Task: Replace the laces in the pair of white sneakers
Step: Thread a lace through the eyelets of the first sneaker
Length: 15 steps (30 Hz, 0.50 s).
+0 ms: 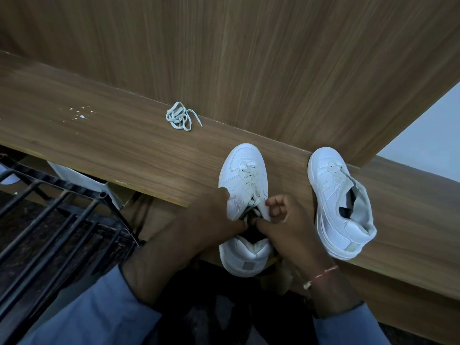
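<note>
Threading the top eyelets of the near sneaker (242, 170), which sits at the bench (99, 135) edge, goes best with the shoe pinned: your left grip (219, 215) is curled round its side, and your right grip (286, 220) seems to pinch the lace (250, 179). Pull it flat, untwisted, evenly snug. A loose lace (180, 117) lies well apart; the other sneaker (341, 202) waits near.

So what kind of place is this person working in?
Likely an indoor room, home or office: a wood-laminate desk backed by a matching panel, with a black metal rack beside it.
</note>
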Each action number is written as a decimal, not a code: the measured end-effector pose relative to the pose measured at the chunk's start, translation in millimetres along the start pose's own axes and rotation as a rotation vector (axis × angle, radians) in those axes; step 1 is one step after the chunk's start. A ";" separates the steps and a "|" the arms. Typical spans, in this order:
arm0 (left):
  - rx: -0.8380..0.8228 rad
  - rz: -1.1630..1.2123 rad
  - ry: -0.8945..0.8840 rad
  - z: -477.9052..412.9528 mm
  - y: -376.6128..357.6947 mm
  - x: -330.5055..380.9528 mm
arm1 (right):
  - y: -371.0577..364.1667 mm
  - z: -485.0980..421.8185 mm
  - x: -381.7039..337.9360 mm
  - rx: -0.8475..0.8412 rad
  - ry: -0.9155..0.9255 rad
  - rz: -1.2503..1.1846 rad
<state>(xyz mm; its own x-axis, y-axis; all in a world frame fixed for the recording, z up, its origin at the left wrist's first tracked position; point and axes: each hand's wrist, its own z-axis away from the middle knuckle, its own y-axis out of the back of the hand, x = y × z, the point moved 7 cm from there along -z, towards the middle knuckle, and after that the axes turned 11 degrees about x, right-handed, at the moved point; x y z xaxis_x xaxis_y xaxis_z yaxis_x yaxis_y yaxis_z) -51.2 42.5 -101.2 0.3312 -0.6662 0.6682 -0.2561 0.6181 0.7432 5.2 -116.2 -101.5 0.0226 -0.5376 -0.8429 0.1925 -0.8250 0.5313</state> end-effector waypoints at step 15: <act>0.368 0.326 0.180 -47.4 39.6 -57.9 | -98.7 -10.4 -38.2 -0.255 0.117 -0.298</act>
<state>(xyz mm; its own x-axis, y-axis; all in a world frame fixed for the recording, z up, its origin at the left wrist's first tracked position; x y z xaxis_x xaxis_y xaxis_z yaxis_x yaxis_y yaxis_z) -37.5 125.4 -112.0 0.3231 -0.3613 0.8747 -0.6635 0.5726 0.4816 -4.4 -12.4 -122.6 0.0373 -0.2463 -0.9685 0.4443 -0.8640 0.2368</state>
